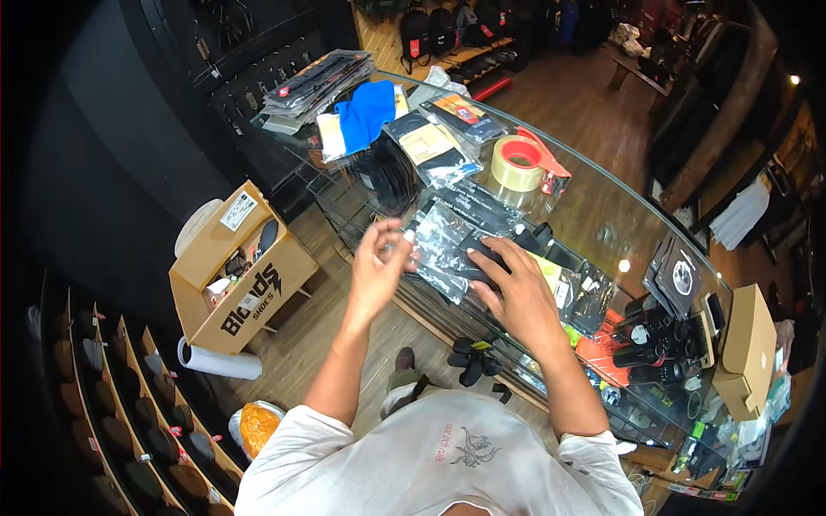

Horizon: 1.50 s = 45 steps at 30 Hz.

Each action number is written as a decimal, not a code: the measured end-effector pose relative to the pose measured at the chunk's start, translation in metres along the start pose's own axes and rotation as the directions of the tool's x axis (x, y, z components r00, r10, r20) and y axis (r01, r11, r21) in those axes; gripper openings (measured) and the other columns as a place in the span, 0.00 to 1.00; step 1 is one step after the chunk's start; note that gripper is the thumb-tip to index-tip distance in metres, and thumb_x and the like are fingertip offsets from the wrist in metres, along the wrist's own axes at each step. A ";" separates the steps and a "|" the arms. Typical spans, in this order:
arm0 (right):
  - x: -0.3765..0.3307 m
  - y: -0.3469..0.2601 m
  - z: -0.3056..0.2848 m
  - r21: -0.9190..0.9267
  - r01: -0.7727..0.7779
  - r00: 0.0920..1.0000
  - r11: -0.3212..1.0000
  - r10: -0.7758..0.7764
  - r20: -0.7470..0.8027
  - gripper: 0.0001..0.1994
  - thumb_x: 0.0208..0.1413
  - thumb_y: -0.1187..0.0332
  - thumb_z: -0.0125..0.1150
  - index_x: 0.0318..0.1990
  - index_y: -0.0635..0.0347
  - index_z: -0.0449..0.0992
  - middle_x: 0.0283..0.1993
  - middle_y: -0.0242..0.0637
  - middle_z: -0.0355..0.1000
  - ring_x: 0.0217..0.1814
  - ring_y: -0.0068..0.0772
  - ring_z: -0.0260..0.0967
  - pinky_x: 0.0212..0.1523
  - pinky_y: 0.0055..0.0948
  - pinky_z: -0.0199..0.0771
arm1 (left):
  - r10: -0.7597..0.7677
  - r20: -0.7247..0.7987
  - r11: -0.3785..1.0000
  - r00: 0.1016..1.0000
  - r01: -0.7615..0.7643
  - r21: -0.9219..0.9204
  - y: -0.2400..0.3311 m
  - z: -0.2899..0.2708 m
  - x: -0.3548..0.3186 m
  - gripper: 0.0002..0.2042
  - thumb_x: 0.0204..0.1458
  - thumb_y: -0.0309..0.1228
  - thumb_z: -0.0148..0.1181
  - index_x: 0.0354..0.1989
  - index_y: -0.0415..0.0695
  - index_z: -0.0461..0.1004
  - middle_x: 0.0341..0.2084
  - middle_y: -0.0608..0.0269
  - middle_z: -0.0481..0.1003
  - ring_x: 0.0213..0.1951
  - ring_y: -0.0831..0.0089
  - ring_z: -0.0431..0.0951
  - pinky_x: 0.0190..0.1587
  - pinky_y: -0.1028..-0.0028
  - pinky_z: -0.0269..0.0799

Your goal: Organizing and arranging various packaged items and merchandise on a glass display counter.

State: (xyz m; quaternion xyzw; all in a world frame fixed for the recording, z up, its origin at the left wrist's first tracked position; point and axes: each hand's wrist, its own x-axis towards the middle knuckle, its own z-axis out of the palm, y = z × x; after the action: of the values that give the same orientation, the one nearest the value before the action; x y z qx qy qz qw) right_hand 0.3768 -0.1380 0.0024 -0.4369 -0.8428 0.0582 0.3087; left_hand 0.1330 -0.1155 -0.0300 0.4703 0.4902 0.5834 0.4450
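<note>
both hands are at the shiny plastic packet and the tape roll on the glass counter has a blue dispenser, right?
Not quite: the dispenser on the tape roll is red, as the head view shows. The left hand and right hand are indeed at the shiny plastic packet.

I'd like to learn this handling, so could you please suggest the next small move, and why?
Perhaps smooth the clear packet with the right hand: its fingers lie on it, the film looks creased, and the left hand is at its left edge, placed to steady it.
</note>
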 end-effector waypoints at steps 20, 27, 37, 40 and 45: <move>0.023 -0.024 -0.017 0.300 -0.410 0.868 0.861 0.469 -0.160 0.33 0.58 0.59 0.70 0.68 0.60 0.67 0.62 0.47 0.69 0.53 0.44 0.74 0.52 0.37 0.76 | 0.239 0.357 0.955 0.903 -0.153 -0.252 0.022 0.036 0.079 0.21 0.58 0.15 0.59 0.61 0.36 0.69 0.48 0.60 0.74 0.52 0.74 0.78 0.52 0.77 0.74; 0.044 -0.005 -0.046 0.700 -0.250 0.818 0.669 0.533 -0.218 0.17 0.59 0.69 0.70 0.54 0.65 0.77 0.43 0.31 0.78 0.40 0.17 0.73 0.40 0.21 0.73 | 0.392 0.546 0.885 0.740 -0.142 -0.444 0.086 0.062 0.074 0.22 0.59 0.17 0.60 0.62 0.36 0.67 0.48 0.57 0.76 0.53 0.70 0.79 0.54 0.73 0.75; 0.023 -0.019 -0.054 0.838 -0.176 0.777 0.516 0.595 -0.203 0.11 0.66 0.68 0.62 0.51 0.64 0.80 0.37 0.28 0.78 0.36 0.13 0.71 0.36 0.17 0.70 | 0.160 0.555 0.986 0.816 -0.106 -0.127 0.086 0.059 0.047 0.11 0.62 0.27 0.62 0.49 0.36 0.80 0.37 0.64 0.81 0.40 0.82 0.77 0.44 0.79 0.73; 0.015 -0.013 -0.056 0.777 -0.224 0.802 0.588 0.564 -0.196 0.11 0.66 0.67 0.62 0.51 0.63 0.81 0.38 0.29 0.79 0.37 0.14 0.72 0.35 0.18 0.73 | 0.202 0.582 0.979 0.788 -0.140 -0.150 0.089 0.059 0.044 0.11 0.62 0.27 0.62 0.49 0.36 0.81 0.39 0.64 0.82 0.40 0.82 0.78 0.44 0.79 0.73; 0.003 -0.003 -0.051 0.794 -0.169 0.852 0.583 0.492 -0.180 0.11 0.65 0.69 0.63 0.50 0.64 0.81 0.38 0.30 0.80 0.36 0.15 0.73 0.34 0.20 0.74 | 0.039 0.613 0.993 0.789 0.035 -0.108 0.092 0.055 0.040 0.12 0.61 0.28 0.63 0.50 0.37 0.81 0.38 0.64 0.82 0.37 0.83 0.78 0.40 0.79 0.74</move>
State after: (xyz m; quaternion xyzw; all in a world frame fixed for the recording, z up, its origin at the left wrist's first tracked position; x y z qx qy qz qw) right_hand 0.4027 -0.1463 0.0461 -0.4230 -0.5645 0.3741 0.6020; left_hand 0.1750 -0.0791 0.0698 0.6087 0.2845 0.4265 0.6056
